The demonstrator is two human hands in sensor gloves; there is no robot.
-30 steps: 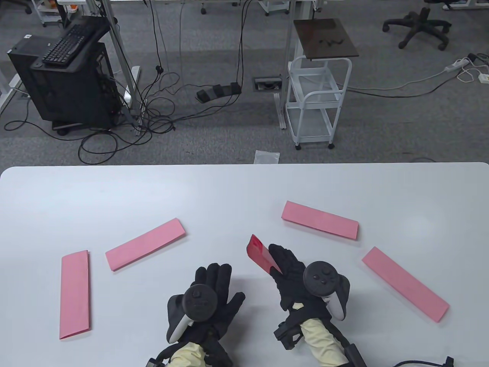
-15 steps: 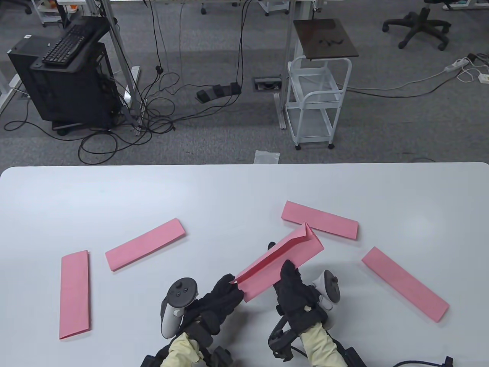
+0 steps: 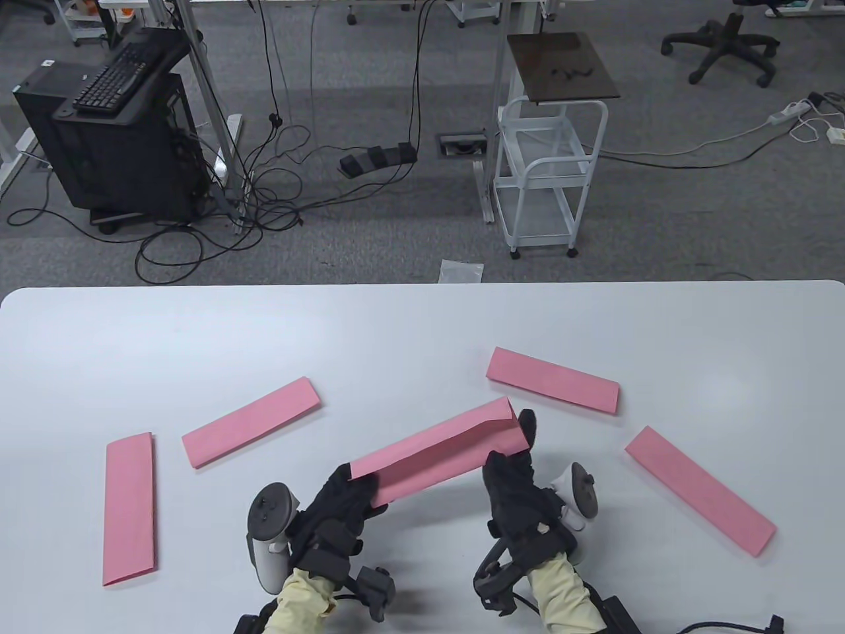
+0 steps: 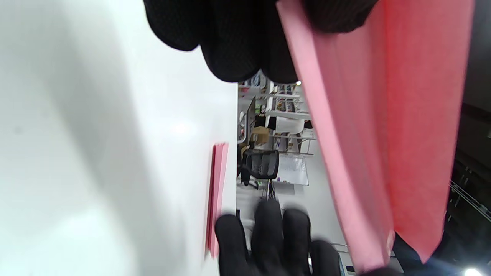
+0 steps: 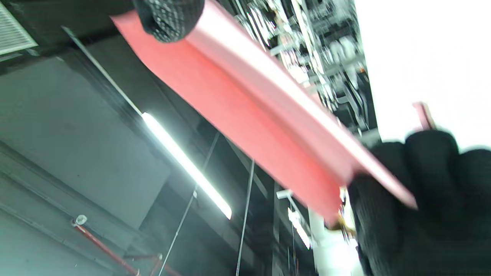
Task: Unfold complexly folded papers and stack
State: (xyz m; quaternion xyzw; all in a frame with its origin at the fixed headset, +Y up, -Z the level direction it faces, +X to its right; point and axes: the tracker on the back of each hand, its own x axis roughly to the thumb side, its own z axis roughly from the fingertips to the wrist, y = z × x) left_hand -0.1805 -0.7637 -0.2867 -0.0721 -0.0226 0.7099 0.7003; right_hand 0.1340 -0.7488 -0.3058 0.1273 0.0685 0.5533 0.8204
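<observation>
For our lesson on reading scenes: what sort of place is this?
Probably an office or lab workspace: a computer tower with a keyboard on it, loose cables on grey carpet, and an office chair.

white table [image 3: 422,323], 4 folded pink papers flat on it: far-left strip [image 3: 129,508], left-centre strip [image 3: 251,422], upper-right strip [image 3: 553,380], far-right strip [image 3: 700,490]

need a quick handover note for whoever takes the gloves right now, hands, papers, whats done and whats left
Left hand: grips the near-left end of the pink paper held above the table.
Right hand: grips that paper's far-right end; it is partly opened along its length, not flat yet.
Four folded strips lie flat on the table: far left, left of centre, far right of centre, near right.
Done: one paper picked up, unfolding begun. No stack shows.
Left: finish opening this paper, lay it flat, then unfold the other four and stack all five.
</observation>
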